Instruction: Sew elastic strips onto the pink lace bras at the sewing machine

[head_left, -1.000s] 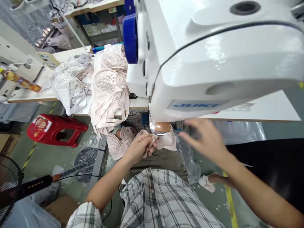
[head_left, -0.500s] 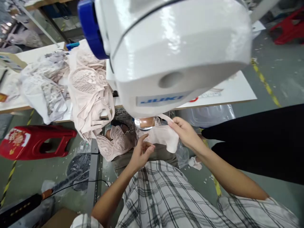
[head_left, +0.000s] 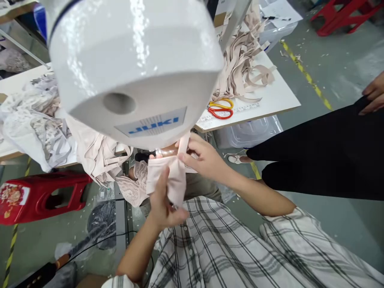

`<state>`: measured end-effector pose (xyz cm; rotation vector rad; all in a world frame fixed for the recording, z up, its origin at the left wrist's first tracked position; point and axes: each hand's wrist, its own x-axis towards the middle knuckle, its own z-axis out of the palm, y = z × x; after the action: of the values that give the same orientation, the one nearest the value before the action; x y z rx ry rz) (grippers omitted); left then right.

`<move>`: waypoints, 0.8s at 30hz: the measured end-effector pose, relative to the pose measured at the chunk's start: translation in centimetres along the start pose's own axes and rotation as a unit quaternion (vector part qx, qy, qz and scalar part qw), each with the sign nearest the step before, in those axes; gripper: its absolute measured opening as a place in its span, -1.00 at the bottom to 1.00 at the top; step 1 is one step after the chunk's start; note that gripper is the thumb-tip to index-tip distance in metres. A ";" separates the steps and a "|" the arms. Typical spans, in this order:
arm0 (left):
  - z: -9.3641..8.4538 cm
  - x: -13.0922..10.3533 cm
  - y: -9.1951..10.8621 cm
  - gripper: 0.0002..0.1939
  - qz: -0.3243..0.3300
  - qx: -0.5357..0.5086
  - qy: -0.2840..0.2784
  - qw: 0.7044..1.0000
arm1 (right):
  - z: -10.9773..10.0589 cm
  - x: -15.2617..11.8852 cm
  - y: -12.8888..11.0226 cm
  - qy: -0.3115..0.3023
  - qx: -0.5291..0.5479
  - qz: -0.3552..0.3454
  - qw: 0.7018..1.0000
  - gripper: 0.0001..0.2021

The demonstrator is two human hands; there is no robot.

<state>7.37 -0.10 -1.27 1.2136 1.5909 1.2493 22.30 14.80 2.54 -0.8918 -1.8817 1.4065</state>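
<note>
A white JUKI sewing machine head (head_left: 135, 68) fills the upper middle of the view. Just under it I hold a pale pink fabric piece (head_left: 172, 176). My left hand (head_left: 163, 204) grips its lower part from below. My right hand (head_left: 204, 158) pinches its upper edge and a thin pink strap close to the machine's metal foot area, which is mostly hidden behind the fabric.
Pink and grey lace garments (head_left: 39, 120) are heaped on the white table (head_left: 279, 96) at left. Pink straps (head_left: 240, 60) and red and yellow scissors (head_left: 220, 109) lie at right. A red stool (head_left: 39, 196) stands on the floor. Another person in black (head_left: 324, 156) sits at right.
The view swung right. My right hand came in and took the fabric's top edge; my left hand moved down to grip its lower part, and the piece now hangs stretched between them.
</note>
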 end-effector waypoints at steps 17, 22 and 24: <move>-1.1 4.2 2.2 -0.29 0.052 0.454 -0.029 0.889 | 0.7 7.2 4.6 0.080 -0.042 -0.103 0.991 -0.83; -1.6 4.8 2.8 -0.31 0.054 0.473 -0.038 0.879 | 0.9 8.0 4.5 0.069 -0.067 -0.128 0.987 -0.85; -1.6 4.8 2.9 -0.33 0.056 0.473 -0.043 0.878 | 0.8 8.0 4.4 0.065 -0.070 -0.128 0.987 -0.84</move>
<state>5.26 4.37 1.87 1.9234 2.1630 0.4008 17.62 21.76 -1.23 -0.7558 -1.9346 1.0506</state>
